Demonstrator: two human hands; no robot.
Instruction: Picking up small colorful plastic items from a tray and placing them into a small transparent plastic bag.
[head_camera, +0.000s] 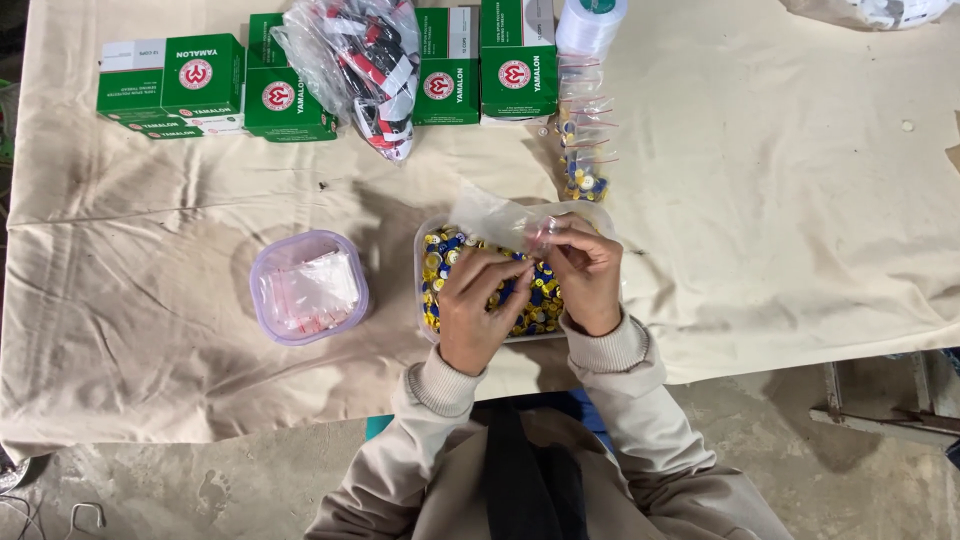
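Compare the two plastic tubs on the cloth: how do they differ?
The left tub has a purple tint and holds small clear bags; the middle tub is clear and holds blue and yellow pieces. The left tub sits untouched; both hands, left hand and right hand, work over the middle tub. Both are open.

A wrinkled, stained cream cloth (760, 200) covers the table. Below its edge lies a dusty grey concrete floor (250, 480), with scuffs and a footprint.

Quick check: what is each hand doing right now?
Left hand: closed, fingertips pinching small pieces over the tray of blue and yellow pieces.
Right hand: closed on a small clear bag.
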